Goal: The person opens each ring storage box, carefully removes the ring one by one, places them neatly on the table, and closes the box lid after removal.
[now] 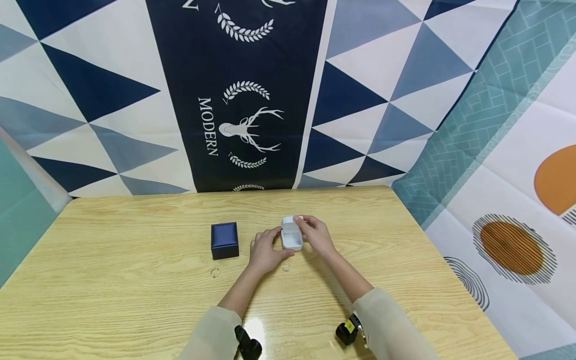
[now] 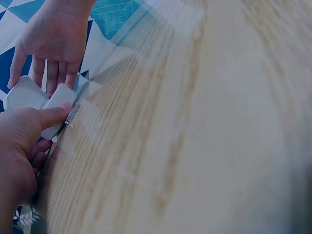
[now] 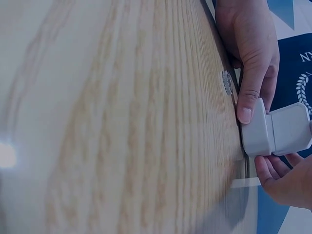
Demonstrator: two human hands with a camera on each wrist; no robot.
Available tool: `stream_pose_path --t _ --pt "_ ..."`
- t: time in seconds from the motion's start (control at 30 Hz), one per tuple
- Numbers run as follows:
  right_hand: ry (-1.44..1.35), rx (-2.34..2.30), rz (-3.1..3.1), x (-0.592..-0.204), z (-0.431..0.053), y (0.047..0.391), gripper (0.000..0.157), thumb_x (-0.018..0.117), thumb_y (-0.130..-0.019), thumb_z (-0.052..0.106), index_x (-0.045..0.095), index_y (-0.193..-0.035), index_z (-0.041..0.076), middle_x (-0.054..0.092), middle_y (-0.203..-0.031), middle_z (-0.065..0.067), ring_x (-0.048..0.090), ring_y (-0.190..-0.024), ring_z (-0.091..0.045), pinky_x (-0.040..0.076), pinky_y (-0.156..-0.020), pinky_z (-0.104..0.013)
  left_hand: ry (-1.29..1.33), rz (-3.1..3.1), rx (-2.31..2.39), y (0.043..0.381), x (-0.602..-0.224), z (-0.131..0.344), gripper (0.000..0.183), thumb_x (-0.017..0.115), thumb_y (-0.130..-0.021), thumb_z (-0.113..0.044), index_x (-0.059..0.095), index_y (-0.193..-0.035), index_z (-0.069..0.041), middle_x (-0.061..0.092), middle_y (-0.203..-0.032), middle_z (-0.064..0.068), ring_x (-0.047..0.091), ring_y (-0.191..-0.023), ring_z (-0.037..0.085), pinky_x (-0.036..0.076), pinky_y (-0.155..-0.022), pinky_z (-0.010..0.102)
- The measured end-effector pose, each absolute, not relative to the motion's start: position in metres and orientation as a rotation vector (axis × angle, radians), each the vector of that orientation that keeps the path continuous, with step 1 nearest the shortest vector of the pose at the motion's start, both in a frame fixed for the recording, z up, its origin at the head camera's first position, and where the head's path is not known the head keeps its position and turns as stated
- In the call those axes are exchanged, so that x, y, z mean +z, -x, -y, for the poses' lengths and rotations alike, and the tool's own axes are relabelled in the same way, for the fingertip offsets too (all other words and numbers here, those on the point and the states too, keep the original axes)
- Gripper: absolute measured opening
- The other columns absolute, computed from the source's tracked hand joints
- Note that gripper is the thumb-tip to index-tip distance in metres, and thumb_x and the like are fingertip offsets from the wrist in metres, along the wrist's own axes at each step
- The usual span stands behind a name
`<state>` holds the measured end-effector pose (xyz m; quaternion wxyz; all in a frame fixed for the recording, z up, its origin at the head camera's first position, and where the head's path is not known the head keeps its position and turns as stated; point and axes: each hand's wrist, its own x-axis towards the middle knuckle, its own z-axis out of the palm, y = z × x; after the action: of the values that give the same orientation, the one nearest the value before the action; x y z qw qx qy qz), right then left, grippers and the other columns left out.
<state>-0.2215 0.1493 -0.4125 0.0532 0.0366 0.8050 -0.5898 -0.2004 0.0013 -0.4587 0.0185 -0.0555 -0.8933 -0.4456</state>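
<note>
A small white ring box (image 1: 292,239) stands on the table with its lid (image 2: 25,94) raised. My left hand (image 1: 264,253) grips the box's base from the left, its thumb along the near side. From the right, my right hand (image 1: 316,234) holds the raised lid, thumb at its edge; the fingers (image 3: 273,168) are near the hinge side in the right wrist view. Just in front of the box lies a ring (image 1: 286,267), which looks studded with stones in the right wrist view. No ring shows inside the box in the head view.
A closed dark blue ring box (image 1: 224,241) stands left of my left hand. Near its front lies a second, gold-coloured ring (image 1: 215,272). The wooden table (image 1: 112,280) ends at a patterned cloth (image 1: 252,150) behind. Black wrist cameras hang by both sleeves.
</note>
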Motion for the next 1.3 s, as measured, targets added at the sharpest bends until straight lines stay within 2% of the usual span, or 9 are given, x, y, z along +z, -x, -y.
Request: stream_pose_path --t 0.47,0.93,1.3 --pt "-0.052 -1.754 -2.438 -0.4137 -0.1514 0.2271 0.054 0.056 -0.092 0.038 0.052 -0.128 -0.001 0.060 -0.118 -0.021 0.061 -0.104 -0.029 0.052 -0.085 -0.034 0.188 2.761 -1.359 0.2004 -0.4593 -0.0011 0.072 0.079 -0.072 -0.036 0.052 -0.133 -0.009 0.057 -0.129 0.008 0.045 -0.112 0.026 0.031 -0.095 0.043" --pt "-0.044 -1.682 -2.459 -0.4129 -0.1552 0.2254 0.050 0.056 -0.093 0.035 0.053 -0.130 0.001 0.059 -0.126 -0.018 0.061 -0.106 -0.027 0.051 -0.087 -0.034 0.186 2.768 -1.337 0.1991 -0.4580 -0.0020 0.072 0.079 -0.072 -0.035 0.053 -0.132 -0.006 0.058 -0.128 0.010 0.046 -0.111 0.027 0.031 -0.094 0.043" --pt "-0.014 -1.701 -2.458 -0.4148 -0.1566 0.2245 0.047 0.056 -0.093 0.032 0.054 -0.129 0.001 0.059 -0.125 -0.018 0.061 -0.108 -0.028 0.052 -0.087 -0.033 0.187 2.772 -1.323 0.1989 -0.4567 -0.0019 0.072 0.079 -0.072 -0.036 0.052 -0.133 -0.007 0.057 -0.128 0.010 0.046 -0.111 0.027 0.031 -0.095 0.044"
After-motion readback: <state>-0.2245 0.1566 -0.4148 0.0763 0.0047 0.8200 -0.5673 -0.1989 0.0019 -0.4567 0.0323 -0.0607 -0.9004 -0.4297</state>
